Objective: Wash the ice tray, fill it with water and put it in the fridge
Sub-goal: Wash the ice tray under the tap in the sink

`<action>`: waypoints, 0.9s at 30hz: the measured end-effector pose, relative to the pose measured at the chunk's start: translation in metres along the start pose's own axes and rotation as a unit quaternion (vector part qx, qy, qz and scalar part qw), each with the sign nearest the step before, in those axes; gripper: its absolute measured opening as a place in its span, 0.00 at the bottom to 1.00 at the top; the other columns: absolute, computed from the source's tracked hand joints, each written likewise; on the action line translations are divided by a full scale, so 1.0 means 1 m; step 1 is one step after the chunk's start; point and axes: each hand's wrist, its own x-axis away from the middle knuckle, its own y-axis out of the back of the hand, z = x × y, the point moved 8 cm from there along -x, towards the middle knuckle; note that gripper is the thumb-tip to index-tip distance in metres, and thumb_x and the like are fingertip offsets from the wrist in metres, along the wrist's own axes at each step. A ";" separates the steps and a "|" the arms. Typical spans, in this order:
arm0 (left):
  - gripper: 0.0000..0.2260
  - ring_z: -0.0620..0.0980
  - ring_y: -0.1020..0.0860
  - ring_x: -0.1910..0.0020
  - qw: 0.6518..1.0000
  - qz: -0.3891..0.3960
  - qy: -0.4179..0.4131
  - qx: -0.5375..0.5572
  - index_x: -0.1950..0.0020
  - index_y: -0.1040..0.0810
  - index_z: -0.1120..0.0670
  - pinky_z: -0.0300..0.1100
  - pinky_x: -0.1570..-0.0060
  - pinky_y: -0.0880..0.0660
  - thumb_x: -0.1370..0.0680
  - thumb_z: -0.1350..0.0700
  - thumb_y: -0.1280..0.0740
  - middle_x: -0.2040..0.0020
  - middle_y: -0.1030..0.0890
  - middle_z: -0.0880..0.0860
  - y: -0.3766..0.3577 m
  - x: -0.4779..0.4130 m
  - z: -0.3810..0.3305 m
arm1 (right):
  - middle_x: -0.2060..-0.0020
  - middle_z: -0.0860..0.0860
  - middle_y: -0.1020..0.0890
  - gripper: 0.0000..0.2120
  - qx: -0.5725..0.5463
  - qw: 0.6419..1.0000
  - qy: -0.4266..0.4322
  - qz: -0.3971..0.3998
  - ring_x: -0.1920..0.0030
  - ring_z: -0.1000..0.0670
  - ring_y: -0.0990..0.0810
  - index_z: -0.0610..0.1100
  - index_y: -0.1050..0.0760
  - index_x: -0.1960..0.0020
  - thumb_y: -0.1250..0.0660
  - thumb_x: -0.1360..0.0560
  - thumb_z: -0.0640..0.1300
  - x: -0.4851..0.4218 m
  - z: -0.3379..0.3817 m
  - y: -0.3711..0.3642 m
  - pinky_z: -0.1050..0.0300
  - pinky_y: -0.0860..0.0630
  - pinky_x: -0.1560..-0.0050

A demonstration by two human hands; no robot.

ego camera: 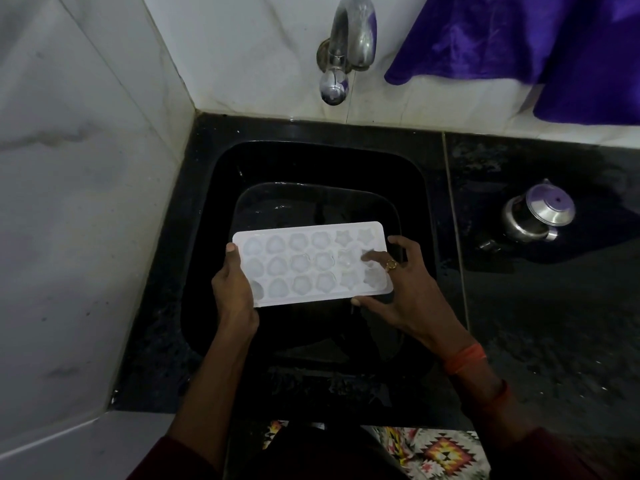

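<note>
a person stands at a black sink (207, 237) set in a dark counter (554, 323), in a corner of white tiled wall (86, 168). the white tray (308, 265) is held above the basin, about level, cavities up, its long side running left to right. it has three rows of six moulds, and those at the right end are star-shaped. the left hand (233, 289) grips the tray's left end, with the thumb (231, 250) on the top rim and the fingers hidden beneath. the right hand (408, 292) holds the right end: its thumb lies against the near edge, two fingertips (370, 255) rest in the moulds of the last column, and one finger reaches past the far right corner. a ring (391, 265) sits on one finger, and orange bands (464, 356) circle that wrist. a steel tap (349, 46) juts from the wall beyond the sink, well above the tray. a purple cloth (536, 46) hangs at upper right. a lidded steel pot (536, 216) stands on the counter to the right of the sink.
</note>
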 end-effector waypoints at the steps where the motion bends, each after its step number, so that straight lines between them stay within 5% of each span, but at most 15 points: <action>1: 0.18 0.50 0.16 0.58 1.000 0.001 0.001 0.001 0.48 0.18 0.54 0.42 0.66 0.20 0.17 0.42 0.39 0.55 0.15 0.52 0.000 0.000 -0.001 | 0.24 0.48 0.42 0.35 -0.005 1.000 -0.004 0.000 0.37 0.46 0.25 0.51 0.27 0.31 0.19 0.34 0.57 0.000 0.000 0.001 0.51 0.23 0.39; 8: 0.17 0.49 0.16 0.60 1.000 0.004 0.003 0.001 0.49 0.19 0.54 0.40 0.68 0.21 0.17 0.42 0.39 0.56 0.15 0.51 -0.003 0.002 -0.003 | 0.26 0.50 0.39 0.35 0.013 0.999 -0.013 0.026 0.39 0.46 0.21 0.52 0.28 0.30 0.21 0.33 0.60 -0.005 -0.002 -0.004 0.47 0.19 0.40; 13: 0.21 0.54 0.15 0.52 1.000 0.002 0.001 -0.017 0.42 0.18 0.57 0.48 0.56 0.17 0.17 0.41 0.39 0.50 0.14 0.53 -0.002 -0.001 -0.001 | 0.27 0.50 0.41 0.38 0.050 0.997 -0.033 0.054 0.40 0.45 0.20 0.50 0.29 0.27 0.23 0.32 0.63 -0.006 -0.005 -0.007 0.46 0.19 0.40; 19: 0.21 0.54 0.16 0.51 1.000 0.000 0.006 -0.018 0.41 0.18 0.56 0.49 0.52 0.18 0.17 0.41 0.39 0.50 0.15 0.53 -0.003 0.001 0.000 | 0.26 0.53 0.37 0.36 0.049 0.997 -0.038 0.046 0.41 0.47 0.20 0.54 0.29 0.29 0.21 0.33 0.61 -0.006 -0.001 -0.002 0.50 0.20 0.41; 27: 0.19 0.50 0.16 0.57 1.000 0.004 0.008 -0.014 0.42 0.19 0.56 0.41 0.67 0.20 0.17 0.42 0.39 0.53 0.15 0.51 -0.004 0.002 -0.001 | 0.27 0.50 0.40 0.38 0.059 0.994 -0.058 0.071 0.42 0.46 0.20 0.53 0.29 0.28 0.22 0.33 0.63 -0.006 -0.002 -0.003 0.49 0.21 0.39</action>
